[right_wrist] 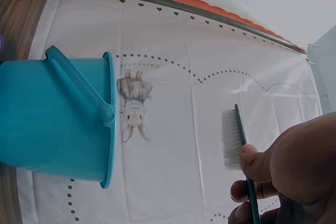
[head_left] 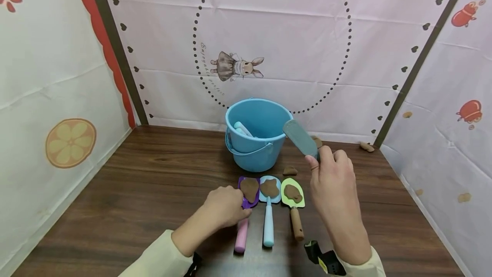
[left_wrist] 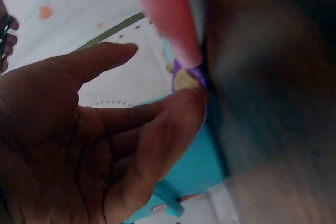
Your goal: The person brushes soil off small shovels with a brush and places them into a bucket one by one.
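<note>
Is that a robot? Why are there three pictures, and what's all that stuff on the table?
No robot here, just a person's two bare hands! The big picture comes from a camera on the person's head, looking forward and down. The other two come from wrist cameras: one watches the left hand, one the right hand. That's why things look tipped over there.

On the table stands a bucket with pale sticks poking up inside. In front lie a purple spade, a blue spade and a green spade, each with a brown lump on it.

The right hand holds a brush with white bristles. The left hand is at the purple spade; I can't tell if it's touching.
</note>
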### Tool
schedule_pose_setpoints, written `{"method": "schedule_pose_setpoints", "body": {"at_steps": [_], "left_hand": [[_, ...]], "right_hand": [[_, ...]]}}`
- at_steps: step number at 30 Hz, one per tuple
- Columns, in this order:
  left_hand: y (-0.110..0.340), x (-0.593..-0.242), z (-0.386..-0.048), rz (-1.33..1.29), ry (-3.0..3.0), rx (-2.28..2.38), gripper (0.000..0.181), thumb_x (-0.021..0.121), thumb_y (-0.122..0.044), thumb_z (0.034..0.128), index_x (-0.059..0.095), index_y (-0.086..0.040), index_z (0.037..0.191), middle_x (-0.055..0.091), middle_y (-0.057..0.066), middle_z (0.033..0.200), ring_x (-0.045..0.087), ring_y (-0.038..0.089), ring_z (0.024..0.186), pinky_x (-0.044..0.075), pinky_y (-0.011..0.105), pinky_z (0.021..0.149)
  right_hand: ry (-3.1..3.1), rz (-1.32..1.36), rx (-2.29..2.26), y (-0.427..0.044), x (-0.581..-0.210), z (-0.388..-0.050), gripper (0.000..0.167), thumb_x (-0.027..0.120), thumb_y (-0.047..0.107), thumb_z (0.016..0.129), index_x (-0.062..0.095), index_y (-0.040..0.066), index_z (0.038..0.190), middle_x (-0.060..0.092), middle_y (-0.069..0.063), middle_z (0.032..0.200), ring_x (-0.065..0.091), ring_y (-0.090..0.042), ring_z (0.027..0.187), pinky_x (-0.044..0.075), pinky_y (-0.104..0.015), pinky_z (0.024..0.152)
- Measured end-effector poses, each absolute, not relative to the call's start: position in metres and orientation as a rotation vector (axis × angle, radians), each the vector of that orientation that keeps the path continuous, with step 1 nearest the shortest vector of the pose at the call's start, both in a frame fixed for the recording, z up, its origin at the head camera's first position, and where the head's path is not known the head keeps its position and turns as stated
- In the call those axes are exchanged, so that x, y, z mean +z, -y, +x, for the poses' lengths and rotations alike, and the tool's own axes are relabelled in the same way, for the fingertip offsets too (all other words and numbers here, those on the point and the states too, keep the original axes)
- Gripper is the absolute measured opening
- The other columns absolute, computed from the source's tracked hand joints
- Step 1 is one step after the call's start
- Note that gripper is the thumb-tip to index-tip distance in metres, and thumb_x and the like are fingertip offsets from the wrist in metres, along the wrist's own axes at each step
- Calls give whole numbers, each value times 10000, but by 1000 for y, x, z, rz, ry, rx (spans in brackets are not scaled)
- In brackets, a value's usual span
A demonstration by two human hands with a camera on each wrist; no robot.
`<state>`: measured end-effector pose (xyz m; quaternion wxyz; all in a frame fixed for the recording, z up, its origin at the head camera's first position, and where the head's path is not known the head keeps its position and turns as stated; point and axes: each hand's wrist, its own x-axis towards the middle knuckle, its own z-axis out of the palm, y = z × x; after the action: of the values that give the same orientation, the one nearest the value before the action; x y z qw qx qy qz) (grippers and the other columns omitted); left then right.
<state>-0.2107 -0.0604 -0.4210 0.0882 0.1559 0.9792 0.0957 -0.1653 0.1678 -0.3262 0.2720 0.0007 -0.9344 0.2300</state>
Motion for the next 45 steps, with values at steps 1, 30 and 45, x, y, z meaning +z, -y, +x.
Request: {"method": "schedule_pose_setpoints", "body": {"at_steps": [1,30,45], "left_hand": [[59,-423,-210,452,-2895,252,410,718,-481,880,593,-150,673,572,27,708,553,196,655,486,391,550],[48,-448,-204,392,-2978,153,314,659,-236,897,553,-139,618,564,23,659,587,178,623,559,428,573],[82,-409,-183,781,-3413,11,392,530,-358,1059,499,-104,762,462,6,587,442,148,466,343,318,386]], "right_hand": [[2514,3,620,-168,-326,-165,306,544,307,1045,545,3,1012,407,-149,853,422,-323,765,384,-415,633],[2484,9,627,-169,-325,-164,300,559,300,1041,556,2,1003,413,-145,843,423,-319,756,378,-412,637],[2461,33,613,-166,-328,-167,294,576,293,1032,561,0,1017,416,-142,833,434,-322,746,379,-416,624]]}}
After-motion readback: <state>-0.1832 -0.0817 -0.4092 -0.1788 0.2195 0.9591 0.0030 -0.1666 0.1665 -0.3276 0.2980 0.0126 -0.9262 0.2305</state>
